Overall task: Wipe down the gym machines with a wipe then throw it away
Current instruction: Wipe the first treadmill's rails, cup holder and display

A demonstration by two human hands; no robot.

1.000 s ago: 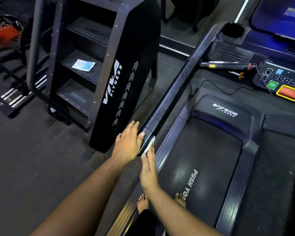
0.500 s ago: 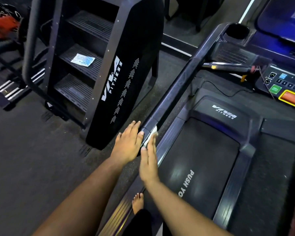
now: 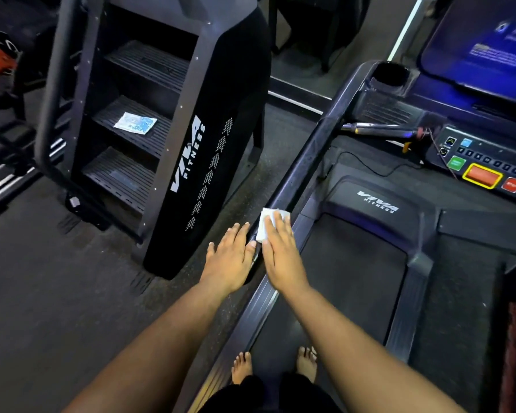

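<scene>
A white wipe (image 3: 268,222) lies flat on top of the near end of the treadmill's left handrail (image 3: 312,150). My right hand (image 3: 282,251) presses it down with straight fingers. My left hand (image 3: 230,260) rests flat against the outer side of the same rail end, fingers straight, holding nothing. The black treadmill belt (image 3: 334,293) lies below to the right, and I stand barefoot on its near end.
A black stair-climber machine (image 3: 173,120) stands to the left, with a wipe packet (image 3: 135,123) on one step. The treadmill console (image 3: 486,165), with coloured buttons and a blue screen, is at upper right. Dark rubber floor (image 3: 57,293) spreads to the left.
My right hand has turned from edge-on beside the rail to palm-down on top of it, spreading the wipe flat. The left hand has kept its place.
</scene>
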